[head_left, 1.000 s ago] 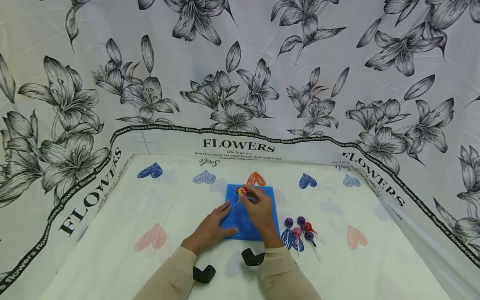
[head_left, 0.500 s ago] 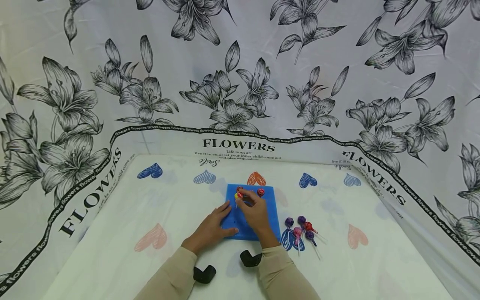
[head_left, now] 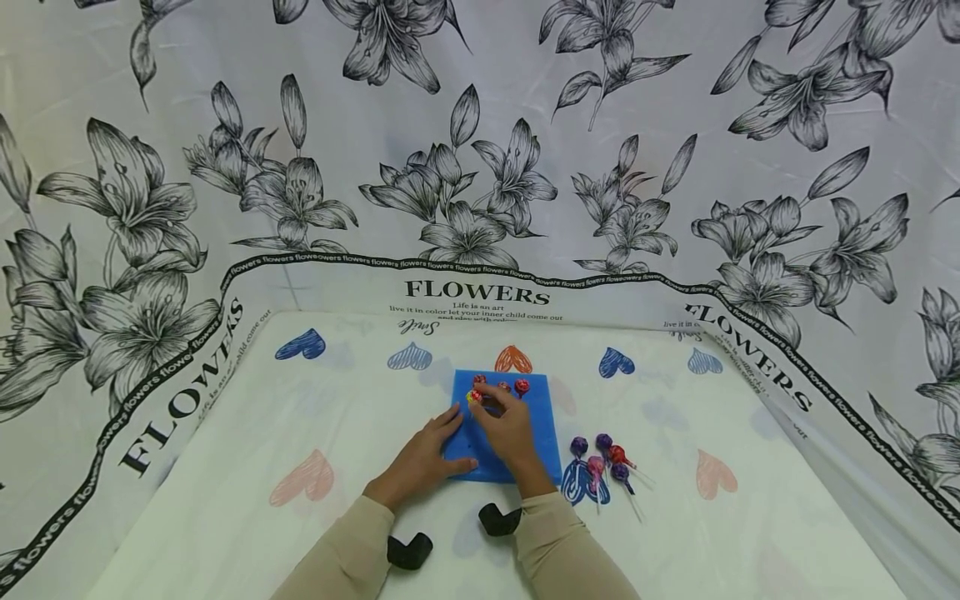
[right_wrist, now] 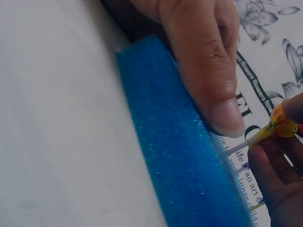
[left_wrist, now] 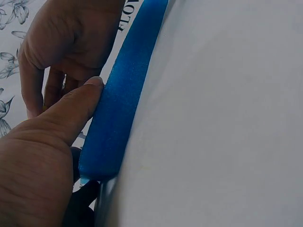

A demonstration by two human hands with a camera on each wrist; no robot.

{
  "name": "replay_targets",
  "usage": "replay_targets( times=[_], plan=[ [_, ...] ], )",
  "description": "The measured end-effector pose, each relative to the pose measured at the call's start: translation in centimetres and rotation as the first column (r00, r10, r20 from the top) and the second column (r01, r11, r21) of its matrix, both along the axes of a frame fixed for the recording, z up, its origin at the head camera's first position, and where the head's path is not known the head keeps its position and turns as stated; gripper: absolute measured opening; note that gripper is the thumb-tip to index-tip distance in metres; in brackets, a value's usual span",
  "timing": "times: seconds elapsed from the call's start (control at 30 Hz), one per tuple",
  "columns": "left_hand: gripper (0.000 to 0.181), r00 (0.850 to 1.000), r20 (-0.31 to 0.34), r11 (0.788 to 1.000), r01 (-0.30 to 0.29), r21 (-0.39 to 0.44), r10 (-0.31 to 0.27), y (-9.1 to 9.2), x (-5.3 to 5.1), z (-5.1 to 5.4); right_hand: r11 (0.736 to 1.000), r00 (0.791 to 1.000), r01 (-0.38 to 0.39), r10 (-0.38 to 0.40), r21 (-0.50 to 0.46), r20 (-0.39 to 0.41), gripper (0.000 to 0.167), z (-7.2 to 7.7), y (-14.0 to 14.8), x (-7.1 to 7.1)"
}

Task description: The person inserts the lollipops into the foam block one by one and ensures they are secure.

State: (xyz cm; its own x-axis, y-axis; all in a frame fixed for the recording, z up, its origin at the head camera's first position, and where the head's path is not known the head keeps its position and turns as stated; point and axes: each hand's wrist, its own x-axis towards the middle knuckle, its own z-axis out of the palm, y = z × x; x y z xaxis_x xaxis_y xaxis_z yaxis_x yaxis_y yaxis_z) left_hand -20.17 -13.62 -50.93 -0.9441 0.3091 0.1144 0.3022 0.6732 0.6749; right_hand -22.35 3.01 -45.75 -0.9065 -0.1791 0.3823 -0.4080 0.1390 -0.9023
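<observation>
A blue foam block (head_left: pixel 536 429) lies on the table, with several red-wrapped lollipops (head_left: pixel 522 386) upright along its far side. My right hand (head_left: pixel 510 429) pinches a yellow and red lollipop (head_left: pixel 475 397) over the block's far left part; the right wrist view shows the yellow wrapper (right_wrist: pixel 283 124) between finger and thumb, its white stick pointing at the block. My left hand (head_left: pixel 423 454) rests against the block's left side, fingers relaxed, thumb along the near edge. In the left wrist view that thumb (left_wrist: pixel 71 111) touches the block's edge (left_wrist: pixel 120 104).
Several loose lollipops (head_left: pixel 618 472), purple, pink and red, lie on the table right of the block. The table cover (head_left: pixel 360 400) has printed hearts. A floral curtain (head_left: pixel 465 167) stands behind. Black devices (head_left: pixel 409 551) are at both wrists.
My right hand has moved slightly left and nearer, lowering the yellow and red lollipop toward the block. Red lollipops behind it have come into clearer view. My left hand has stayed in place.
</observation>
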Motion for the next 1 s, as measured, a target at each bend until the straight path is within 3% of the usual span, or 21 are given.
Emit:
replay_targets(
  times=[0.33, 0.5, 0.63, 0.8, 1.0],
  plan=[
    [0.086, 1.000, -0.005, 1.000, -0.003, -0.012, 0.003, 0.0, -0.1, 0.0, 1.000, 0.999, 0.007, -0.006, 0.031, -0.033, 0.029, -0.4, -0.2, 0.1],
    [0.086, 1.000, 0.012, 1.000, 0.000, -0.003, 0.001, 0.0, -0.1, -0.1, 0.999, 0.999, -0.026, 0.027, 0.039, -0.031, 0.030, -0.1, -0.1, 0.2],
    [0.086, 1.000, 0.023, 1.000, 0.004, 0.001, -0.004, 0.1, 0.0, -0.2, 0.998, 0.995, -0.054, 0.056, 0.028, -0.081, 0.031, 0.3, 0.3, 0.2],
    [0.085, 1.000, 0.030, 1.000, 0.009, 0.008, -0.009, 0.2, 0.0, -0.3, 0.997, 0.986, -0.073, 0.071, -0.010, -0.148, 0.031, 2.3, 1.0, 0.5],
    [0.087, 0.999, 0.045, 1.000, -0.015, -0.007, 0.016, 0.1, 0.0, -0.2, 0.995, 0.992, -0.103, 0.104, 0.015, -0.077, 0.034, 6.2, 2.3, 1.2]
  ],
)
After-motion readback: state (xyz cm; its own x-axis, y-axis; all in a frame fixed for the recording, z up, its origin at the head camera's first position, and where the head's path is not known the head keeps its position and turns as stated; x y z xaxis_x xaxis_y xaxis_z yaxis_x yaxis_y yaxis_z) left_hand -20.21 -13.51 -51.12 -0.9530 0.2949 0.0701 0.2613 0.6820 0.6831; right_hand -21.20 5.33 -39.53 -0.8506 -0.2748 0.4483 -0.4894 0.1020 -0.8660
